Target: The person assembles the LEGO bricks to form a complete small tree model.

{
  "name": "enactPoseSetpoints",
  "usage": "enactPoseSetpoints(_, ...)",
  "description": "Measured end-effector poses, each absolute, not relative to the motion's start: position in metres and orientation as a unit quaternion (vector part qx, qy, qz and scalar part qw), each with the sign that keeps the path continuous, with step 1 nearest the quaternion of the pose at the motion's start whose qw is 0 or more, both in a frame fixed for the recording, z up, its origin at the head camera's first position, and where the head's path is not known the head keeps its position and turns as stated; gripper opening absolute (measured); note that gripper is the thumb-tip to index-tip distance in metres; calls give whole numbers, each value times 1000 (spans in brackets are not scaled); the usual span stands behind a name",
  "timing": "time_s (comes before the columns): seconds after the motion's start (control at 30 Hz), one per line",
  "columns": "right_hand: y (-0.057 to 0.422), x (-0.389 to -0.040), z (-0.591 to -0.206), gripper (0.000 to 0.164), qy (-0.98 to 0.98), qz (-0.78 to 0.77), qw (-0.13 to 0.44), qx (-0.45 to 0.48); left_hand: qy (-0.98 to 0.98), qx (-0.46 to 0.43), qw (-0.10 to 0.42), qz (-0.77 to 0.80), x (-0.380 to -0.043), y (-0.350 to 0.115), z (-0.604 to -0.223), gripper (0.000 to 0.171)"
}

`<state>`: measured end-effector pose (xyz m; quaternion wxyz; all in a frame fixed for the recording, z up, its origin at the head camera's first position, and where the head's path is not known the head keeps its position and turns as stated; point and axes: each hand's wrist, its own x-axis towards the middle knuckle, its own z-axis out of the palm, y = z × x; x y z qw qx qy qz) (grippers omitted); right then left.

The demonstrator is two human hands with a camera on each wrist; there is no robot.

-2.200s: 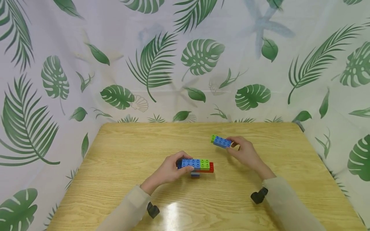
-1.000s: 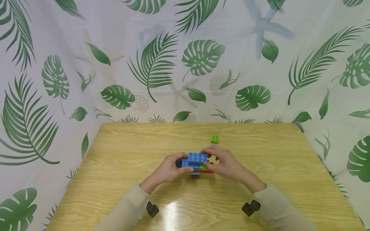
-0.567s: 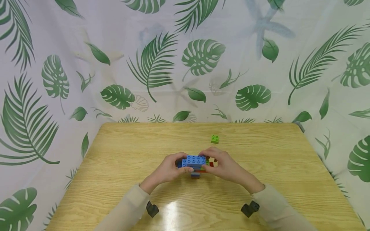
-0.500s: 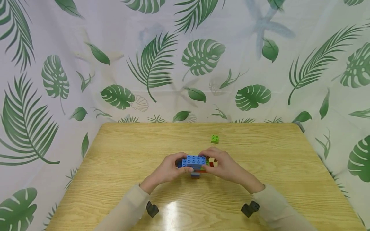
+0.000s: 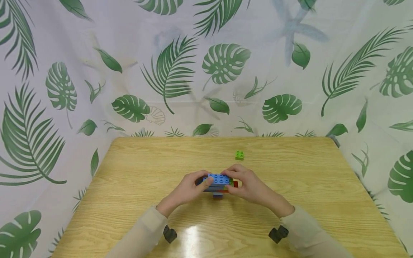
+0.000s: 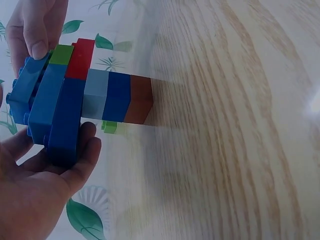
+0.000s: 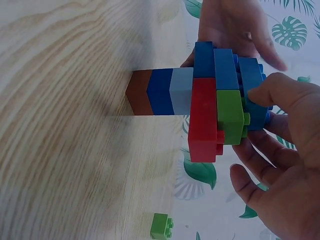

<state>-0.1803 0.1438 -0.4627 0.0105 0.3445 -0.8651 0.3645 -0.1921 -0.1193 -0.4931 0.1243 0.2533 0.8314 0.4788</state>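
A tower of toy building bricks (image 7: pixel 203 120) stands on the table. Its narrow stem of brown, blue and light blue bricks (image 6: pixel 95 93) carries wider layers: blue beside red, then blue beside green. An eight-stud blue brick (image 5: pixel 218 178) lies on top, across the layer below. My right hand (image 5: pixel 248 182) pinches this top brick at its right end, thumb (image 7: pixel 270 90) on the near side. My left hand (image 5: pixel 189 187) holds the tower's left end, its fingers curled about the lower blue brick (image 6: pixel 65 135). In the head view its thumb lies at the top brick's left end.
A loose green four-stud brick (image 5: pixel 239 155) lies on the wooden table (image 5: pixel 155 157), farther back than the tower. A white cloth with leaf prints (image 5: pixel 184 118) hangs behind the table and along both sides.
My right hand brought the blue brick from the back right, beside the green one, onto the tower, where it sank lower. Lately my left thumb has risen to the top brick's left end.
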Motion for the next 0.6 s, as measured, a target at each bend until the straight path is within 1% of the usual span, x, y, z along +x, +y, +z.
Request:
enactPoseSetpoints(0.2,143,-180,-463,36,-866,353,23,354,821,254,130,495,-193,-119,-492,41)
enactPoseSetpoints(0.6,142,-179,-459,36,-868,351,13,351,823,259,135,488,-194,-118,-485,37)
